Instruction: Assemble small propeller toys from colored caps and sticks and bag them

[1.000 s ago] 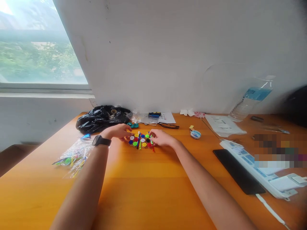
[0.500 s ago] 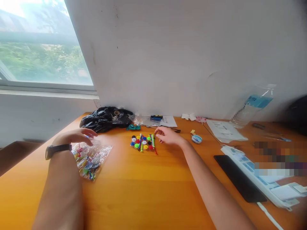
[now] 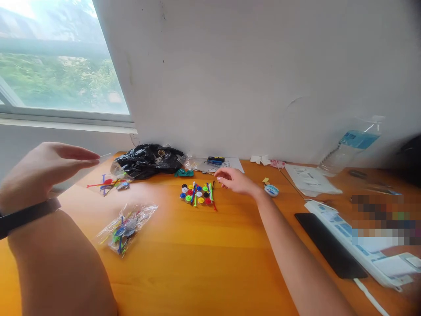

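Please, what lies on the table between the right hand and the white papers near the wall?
In the head view, just past the right hand lies a small round blue-and-white object, with a yellow bit beside it.

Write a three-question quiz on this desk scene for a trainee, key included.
1. True or false: the left hand holds a clear bag of coloured parts up off the table.
2. What lies nearest the right hand? A) the phone B) the pile of coloured discs and sticks C) the black bag
3. Short answer: which hand touches the second clear bag, lying on the table?
Key: 1 true; 2 B; 3 neither.
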`<state>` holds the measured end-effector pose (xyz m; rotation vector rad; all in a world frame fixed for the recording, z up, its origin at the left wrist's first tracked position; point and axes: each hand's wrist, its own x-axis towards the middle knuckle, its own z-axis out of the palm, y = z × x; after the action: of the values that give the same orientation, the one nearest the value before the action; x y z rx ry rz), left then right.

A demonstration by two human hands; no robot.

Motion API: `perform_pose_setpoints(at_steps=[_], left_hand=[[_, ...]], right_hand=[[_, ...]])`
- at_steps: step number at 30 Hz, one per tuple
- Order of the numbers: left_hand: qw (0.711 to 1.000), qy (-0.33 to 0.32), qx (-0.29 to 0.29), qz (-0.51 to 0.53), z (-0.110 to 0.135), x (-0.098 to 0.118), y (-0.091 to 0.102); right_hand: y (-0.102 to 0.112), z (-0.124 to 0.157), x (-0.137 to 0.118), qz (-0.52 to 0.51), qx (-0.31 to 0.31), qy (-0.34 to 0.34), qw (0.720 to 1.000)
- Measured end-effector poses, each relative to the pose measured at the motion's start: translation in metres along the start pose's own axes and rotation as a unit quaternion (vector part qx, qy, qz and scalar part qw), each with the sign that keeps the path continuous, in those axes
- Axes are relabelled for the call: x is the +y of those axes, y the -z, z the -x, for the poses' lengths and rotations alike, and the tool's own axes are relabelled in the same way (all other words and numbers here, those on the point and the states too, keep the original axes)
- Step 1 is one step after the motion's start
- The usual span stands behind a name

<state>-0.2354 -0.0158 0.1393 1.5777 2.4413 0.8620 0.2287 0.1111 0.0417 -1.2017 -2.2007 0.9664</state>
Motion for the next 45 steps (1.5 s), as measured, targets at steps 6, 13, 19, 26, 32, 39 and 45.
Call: perform_pose_setpoints(at_steps=[6, 13, 19, 26, 32, 39, 45], left_hand=[[0.984, -0.119, 0.096, 0.095, 0.024, 0.086, -0.018], [0.920, -0.306, 0.065, 0.234, 0.045, 0.184, -0.094], [0.919, -0.278, -0.028, 0.279, 0.057, 0.213, -0.153], [0.862, -0.221, -0.322, 0.323, 0.054, 0.211, -0.190], [0.790, -0.226, -0.502, 0.271, 0.068, 0.208, -0.234], [0.754, -0.366, -0.519, 0.167, 0.086, 0.208, -0.270], [0.794, -0.390, -0.462, 0.065, 0.079, 0.208, -0.256]], right_hand=[[-0.009, 0.005, -0.025, -0.079, 0.041, 0.073, 0.993], [-0.018, 0.002, -0.034, -0.286, 0.010, 0.049, 0.957], [0.018, 0.015, -0.002, -0.341, -0.042, 0.004, 0.939], [0.075, 0.049, 0.035, -0.207, -0.048, -0.044, 0.976], [0.119, 0.087, 0.051, -0.086, -0.046, -0.109, 0.989], [0.132, 0.096, 0.046, 0.057, -0.046, -0.120, 0.990], [0.125, 0.084, 0.029, 0.125, -0.049, -0.104, 0.985]])
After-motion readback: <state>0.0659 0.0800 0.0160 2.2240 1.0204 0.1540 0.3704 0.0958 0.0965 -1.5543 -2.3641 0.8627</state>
